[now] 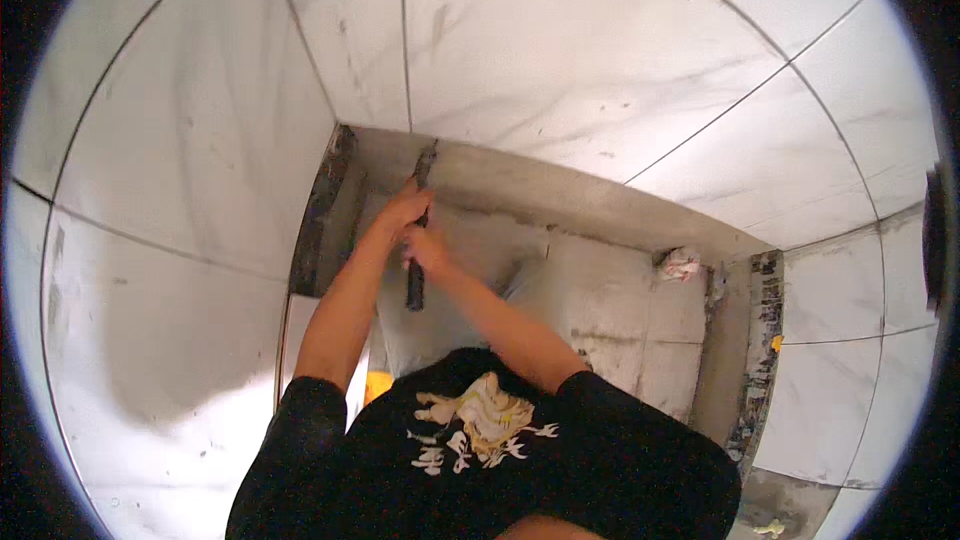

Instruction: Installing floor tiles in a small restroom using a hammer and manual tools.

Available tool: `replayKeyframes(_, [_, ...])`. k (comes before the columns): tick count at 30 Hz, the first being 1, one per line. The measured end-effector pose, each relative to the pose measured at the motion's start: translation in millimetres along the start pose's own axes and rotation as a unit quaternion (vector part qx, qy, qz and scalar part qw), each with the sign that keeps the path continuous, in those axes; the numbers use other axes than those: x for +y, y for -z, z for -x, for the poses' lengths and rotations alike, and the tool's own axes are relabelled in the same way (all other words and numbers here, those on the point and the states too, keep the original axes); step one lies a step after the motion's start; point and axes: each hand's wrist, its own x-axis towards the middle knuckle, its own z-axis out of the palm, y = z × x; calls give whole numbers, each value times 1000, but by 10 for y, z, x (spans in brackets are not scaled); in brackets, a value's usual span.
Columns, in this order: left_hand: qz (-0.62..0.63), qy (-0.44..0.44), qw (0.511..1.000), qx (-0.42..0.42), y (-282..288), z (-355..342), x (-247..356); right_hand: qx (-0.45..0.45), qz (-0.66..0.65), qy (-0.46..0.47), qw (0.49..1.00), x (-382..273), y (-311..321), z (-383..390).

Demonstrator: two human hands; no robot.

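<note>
A long, dark, bar-shaped tool [415,285] is in both my hands; its exact kind is hard to make out. It stretches from low in front of me up to the bare grey strip [570,198] at the foot of the back wall. My left hand [406,206] grips it farther along, nearer the wall. Just below, my right hand [427,248] wraps round its middle. The tool's far end appears to touch or nearly touch the strip, close to the left corner. Blur hides some of my fingers.
White marbled tiles cover the back wall [560,60], left wall [190,150] and right wall [830,300]. Bare edges border the tiled floor [610,290]. A crumpled white-and-red wrapper [680,265] lies in the far right corner. Something yellow [377,386] shows beside my left arm.
</note>
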Motion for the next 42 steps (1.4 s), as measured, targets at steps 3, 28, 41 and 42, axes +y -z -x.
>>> replayKeyframes(3, [36, 77, 993, -78, 138, -10, 181, -19, -65, -53, 996, -30, 18, 14])
replayKeyframes(28, [305, 129, 943, -39, -133, 1733, 618, -39, -19, -99, 994, -127, 168, -509])
replayKeyframes(41, [224, 96, 968, 52, -476, 1800, 58, 21, 151, 29, 988, 118, 118, -326])
replayKeyframes(42, [207, 120, 970, 46, -418, 1902, 107, 17, 133, 7, 991, 116, 73, -265])
